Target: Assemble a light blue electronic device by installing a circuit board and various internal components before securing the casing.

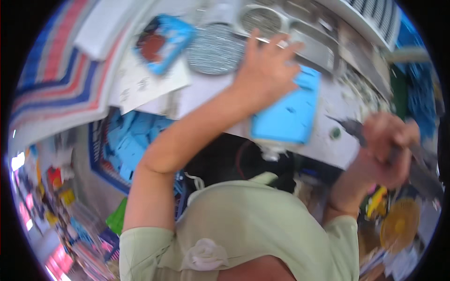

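Note:
My left hand [269, 68] reaches across the table with its fingers spread, at the near rim of a round dish of small grey parts [260, 21]. Its heel lies over the upper left corner of a light blue rectangular panel [287, 114] with dark marks. Nothing shows in the fingers. Off to the right, my right hand [389, 147] is closed around a dark electric screwdriver [355, 128], its thin tip directed left toward the panel. Motion blurs that hand and the tool. A clear fitting [272, 151] sits at the panel's near edge.
Left of the hand is a round dish with thin silvery pieces [214, 49]; beyond it, a blue and red-brown packet [157, 44] on paper [154, 84]. A metal tray [314, 47] stands at the back. Small loose parts [358, 91] lie right. A blue crate [96, 150] holds blue panels.

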The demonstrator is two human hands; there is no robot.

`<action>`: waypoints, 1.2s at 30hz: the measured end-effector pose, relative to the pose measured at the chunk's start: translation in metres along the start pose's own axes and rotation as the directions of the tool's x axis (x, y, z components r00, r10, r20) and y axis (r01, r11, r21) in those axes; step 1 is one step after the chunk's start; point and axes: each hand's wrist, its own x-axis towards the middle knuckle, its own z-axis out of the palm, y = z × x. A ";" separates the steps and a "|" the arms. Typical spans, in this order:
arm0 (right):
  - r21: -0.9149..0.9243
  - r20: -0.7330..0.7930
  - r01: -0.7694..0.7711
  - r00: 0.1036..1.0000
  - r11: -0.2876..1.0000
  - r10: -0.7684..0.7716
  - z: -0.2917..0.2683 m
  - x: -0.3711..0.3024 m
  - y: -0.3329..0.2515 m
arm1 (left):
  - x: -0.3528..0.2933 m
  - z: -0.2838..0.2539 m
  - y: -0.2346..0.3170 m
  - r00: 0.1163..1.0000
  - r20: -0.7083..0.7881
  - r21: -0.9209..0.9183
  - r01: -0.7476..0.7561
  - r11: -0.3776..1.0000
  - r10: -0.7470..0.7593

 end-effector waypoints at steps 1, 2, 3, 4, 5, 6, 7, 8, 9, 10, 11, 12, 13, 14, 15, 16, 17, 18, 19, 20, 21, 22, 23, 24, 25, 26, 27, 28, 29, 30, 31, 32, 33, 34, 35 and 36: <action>0.017 0.032 0.022 0.999 1.000 -0.023 -0.008 0.004 -0.008 | -0.009 -0.025 -0.011 0.996 -0.004 -0.097 0.085 0.992 -0.086; 0.032 0.014 0.021 1.000 0.999 -0.022 -0.013 0.004 -0.014 | -0.026 -0.055 -0.008 0.984 -0.001 -0.209 0.172 0.963 -0.177; 0.045 0.019 0.012 1.000 0.999 -0.013 -0.017 0.006 -0.020 | -0.045 -0.084 -0.001 0.962 0.009 -0.331 0.261 0.907 -0.273; 0.053 0.006 0.005 1.000 0.999 -0.005 -0.024 0.005 -0.024 | -0.078 -0.109 -0.009 0.928 -0.106 -0.254 0.323 0.912 -0.358; 0.074 -0.004 -0.001 1.000 0.997 0.001 -0.031 0.004 -0.028 | -0.126 -0.133 -0.021 0.876 -0.231 -0.176 0.391 0.903 -0.424; 0.083 -0.015 -0.008 1.000 0.996 0.009 -0.035 0.004 -0.024 | -0.184 -0.152 -0.023 0.689 -0.258 -0.303 0.608 0.734 -0.677; 0.089 -0.027 -0.017 0.999 0.996 0.019 -0.039 0.005 -0.022 | -0.237 -0.171 -0.025 0.502 -0.291 -0.255 0.780 0.572 -0.814; 0.098 -0.035 -0.029 0.999 0.995 0.033 -0.043 0.006 -0.017 | -0.297 -0.192 -0.027 0.361 -0.296 -0.146 0.898 0.415 -0.884; 0.105 -0.045 -0.045 0.998 0.993 0.050 -0.045 0.008 -0.013 | -0.347 -0.212 -0.022 0.272 -0.327 -0.044 0.952 0.302 -0.905; 0.109 -0.051 -0.052 0.997 0.993 0.058 -0.046 0.011 -0.010 | -0.375 -0.221 -0.017 0.181 -0.360 0.045 0.983 0.177 -0.915; 0.104 -0.061 -0.058 0.996 0.993 0.064 -0.045 0.014 -0.007 | -0.371 -0.220 -0.017 0.287 -0.439 0.201 0.955 0.218 -0.851; 0.091 -0.074 -0.061 0.995 0.994 0.068 -0.046 0.018 -0.006 | -0.356 -0.215 -0.018 0.401 -0.491 0.352 0.903 0.245 -0.773; 0.097 -0.087 -0.063 0.994 0.993 0.072 -0.046 0.019 -0.005 | -0.337 -0.209 -0.017 0.514 -0.521 0.497 0.832 0.247 -0.681; 0.115 -0.097 -0.067 0.992 0.991 0.078 -0.046 0.022 -0.002 | -0.309 -0.199 -0.022 0.535 -0.484 0.399 0.839 0.369 -0.693; 0.096 -0.133 -0.066 0.988 0.993 0.079 -0.043 0.024 0.001 | -0.274 -0.179 -0.031 0.558 -0.449 0.285 0.830 0.480 -0.698; 0.079 -0.169 -0.064 0.983 0.995 0.077 -0.041 0.025 0.002 | -0.233 -0.158 -0.036 0.521 -0.370 0.092 0.844 0.528 -0.769; 0.056 -0.174 -0.088 0.980 0.995 0.096 -0.043 0.027 0.002 | -0.211 -0.135 -0.049 0.601 -0.344 0.101 0.787 0.608 -0.721; 0.018 -0.183 -0.111 0.977 0.994 0.112 -0.044 0.027 0.000 | -0.181 -0.114 -0.062 0.718 -0.345 0.150 0.678 0.719 -0.605; -0.073 -0.201 -0.123 0.974 0.990 0.106 -0.041 0.029 0.000 | -0.160 -0.100 -0.073 0.741 -0.313 0.158 0.657 0.737 -0.594; -0.168 -0.222 -0.137 0.970 0.976 0.098 -0.040 0.029 0.000 | -0.148 -0.092 -0.083 0.765 -0.279 0.161 0.633 0.757 -0.580; -0.395 -0.265 -0.134 0.964 0.909 0.027 -0.039 0.023 -0.001 | -0.145 -0.090 -0.091 0.787 -0.268 0.137 0.602 0.787 -0.555; -0.593 -0.312 -0.160 0.949 0.789 -0.042 -0.029 0.021 0.000 | -0.141 -0.088 -0.099 0.811 -0.256 0.119 0.566 0.816 -0.525; -0.784 -0.299 -0.109 0.929 0.611 -0.218 -0.008 0.015 0.001 | -0.139 -0.088 -0.104 0.833 -0.246 0.103 0.531 0.841 -0.496; -0.925 -0.241 -0.092 0.892 0.368 -0.383 0.008 0.011 0.001 | -0.133 -0.091 -0.099 0.816 -0.269 0.009 0.533 0.846 -0.511; -0.887 -0.281 -0.028 0.825 0.461 -0.490 0.006 -0.004 0.008 | -0.122 -0.098 -0.086 0.801 -0.288 -0.097 0.522 0.848 -0.526; -0.747 -0.344 -0.092 0.901 0.659 -0.264 0.000 -0.029 0.012 | -0.113 -0.105 -0.069 0.782 -0.302 -0.202 0.506 0.838 -0.545; -0.556 -0.348 -0.192 0.937 0.809 -0.017 -0.007 -0.054 0.016 | -0.108 -0.112 -0.050 0.826 -0.282 -0.176 0.455 0.873 -0.488; -0.240 -0.218 -0.416 0.903 0.877 0.370 0.004 -0.055 0.028 | -0.100 -0.113 -0.032 0.872 -0.253 -0.165 0.389 0.906 -0.420; -0.009 -0.042 -0.698 0.716 0.716 0.697 0.016 -0.054 0.041 | -0.098 -0.115 -0.014 0.913 -0.188 -0.199 0.325 0.924 -0.362; 0.216 0.081 -0.714 0.693 0.666 0.717 0.037 -0.046 0.060 | -0.096 -0.112 0.001 0.948 -0.127 -0.239 0.257 0.936 -0.293; 0.465 0.049 -0.668 0.674 0.581 0.737 0.055 -0.042 0.074 | -0.094 -0.109 0.013 0.967 -0.088 -0.320 0.198 0.927 -0.237; 0.644 0.084 -0.594 0.680 0.481 0.728 0.051 -0.043 0.085 | -0.093 -0.105 0.024 0.982 -0.057 -0.399 0.143 0.906 -0.180; 0.793 0.116 -0.499 0.687 0.350 0.717 0.046 -0.044 0.097 | -0.092 -0.099 0.032 0.993 -0.029 -0.478 0.087 0.874 -0.115; 0.878 0.193 -0.427 0.728 0.215 0.658 0.037 -0.045 0.100 | -0.091 -0.092 0.036 0.995 0.002 -0.508 0.083 0.857 -0.095; 0.703 0.057 -0.570 0.642 0.425 0.765 0.033 -0.047 0.091 | -0.092 -0.083 0.039 0.997 0.032 -0.538 0.079 0.839 -0.074; 0.488 -0.075 -0.633 0.656 0.602 0.751 0.030 -0.047 0.086 | -0.093 -0.076 0.041 0.996 0.065 -0.558 0.081 0.826 -0.054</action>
